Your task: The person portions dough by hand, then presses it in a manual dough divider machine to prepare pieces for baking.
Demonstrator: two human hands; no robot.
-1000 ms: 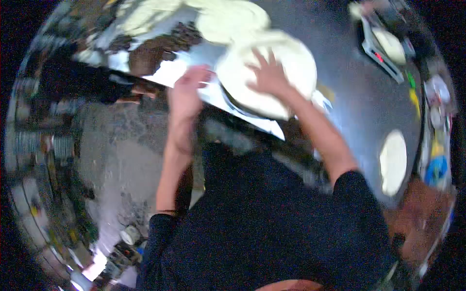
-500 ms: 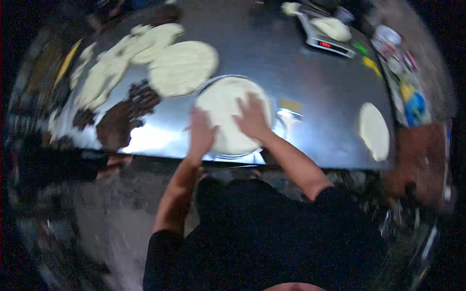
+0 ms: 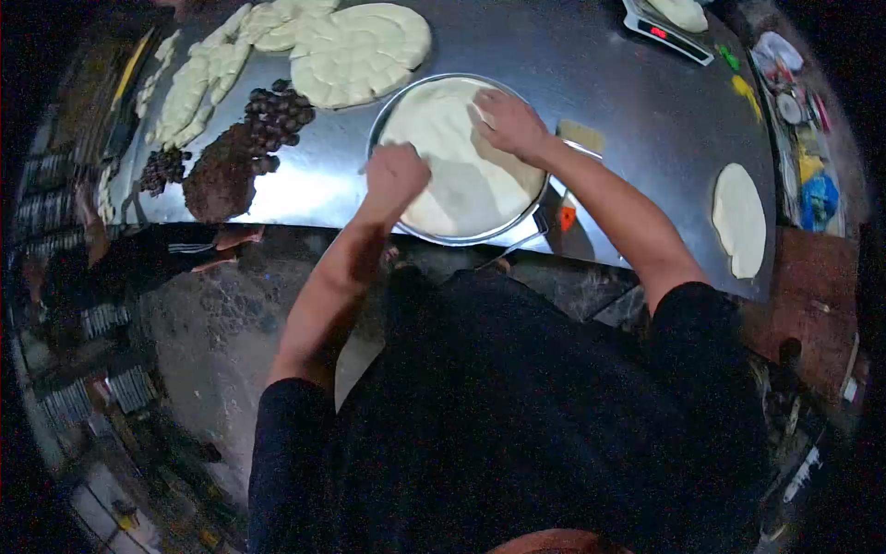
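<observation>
A round, flat sheet of pale dough (image 3: 452,189) fills a shallow round metal pan (image 3: 459,242) near the table's front edge. My left hand (image 3: 397,177) is curled into a fist over the dough's left side. On the upper right of the dough rests my right hand (image 3: 510,123), its fingers folded under and knuckles showing. No dough is visibly lifted by either hand. A wide brush with tan bristles (image 3: 580,138) lies right of the pan, partly behind my right forearm.
Scored dough slabs (image 3: 362,51) lie at the back left, near dark balls (image 3: 277,115) and a brown mound (image 3: 220,175). A digital scale (image 3: 669,39) holds dough (image 3: 681,13). An oval dough piece (image 3: 740,220) lies right. Part of another person (image 3: 97,235) shows left.
Both hands have gone from flat with spread fingers to curled. The left hand is now over the dough's left side. The view has shifted, so the table appears higher.
</observation>
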